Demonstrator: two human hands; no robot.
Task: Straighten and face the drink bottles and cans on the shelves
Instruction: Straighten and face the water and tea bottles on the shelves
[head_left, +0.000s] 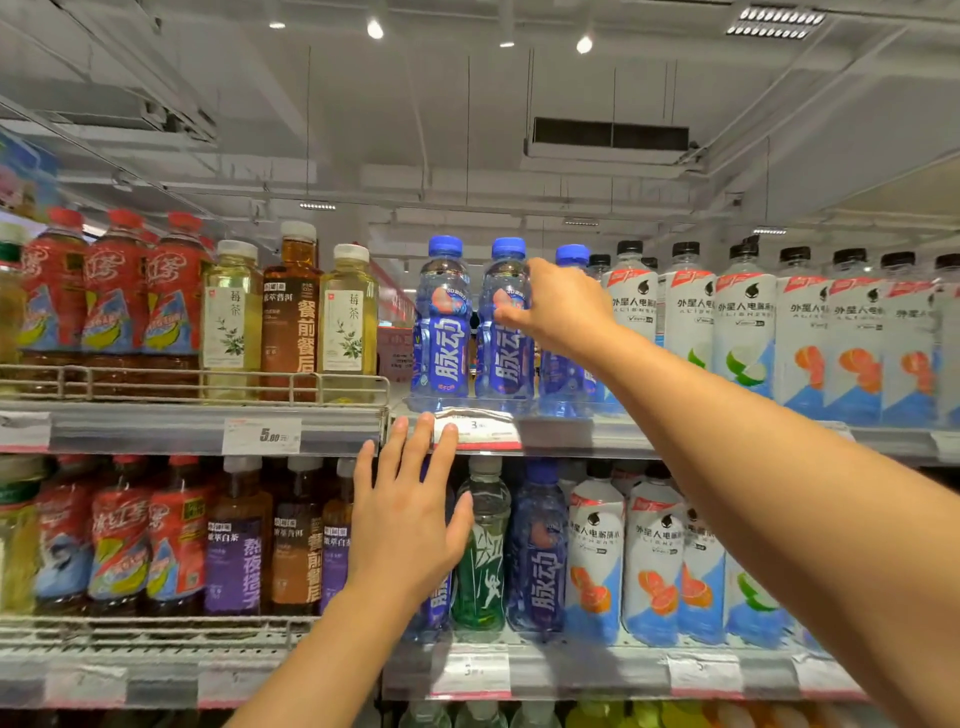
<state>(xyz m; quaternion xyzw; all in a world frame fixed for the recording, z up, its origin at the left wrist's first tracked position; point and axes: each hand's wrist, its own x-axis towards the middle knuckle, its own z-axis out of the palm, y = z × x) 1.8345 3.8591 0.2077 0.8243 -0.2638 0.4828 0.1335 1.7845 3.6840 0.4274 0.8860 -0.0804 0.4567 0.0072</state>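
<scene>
On the top shelf stand three blue-capped bottles with blue labels. My right hand (563, 306) grips the third blue bottle (569, 374) around its upper body, thumb toward the second blue bottle (505, 322). The first blue bottle (441, 322) stands apart at the left with its label facing out. My left hand (408, 519) is raised with straight fingers; its fingertips touch the top shelf's front rail (322, 428) by a price tag (475, 428). It holds nothing.
Red tea bottles (117, 291) and yellow and brown tea bottles (291, 317) fill the top shelf's left, white bottles (743, 322) its right. The lower shelf (571, 670) carries more tea, a green bottle (480, 551), a blue bottle and white ones.
</scene>
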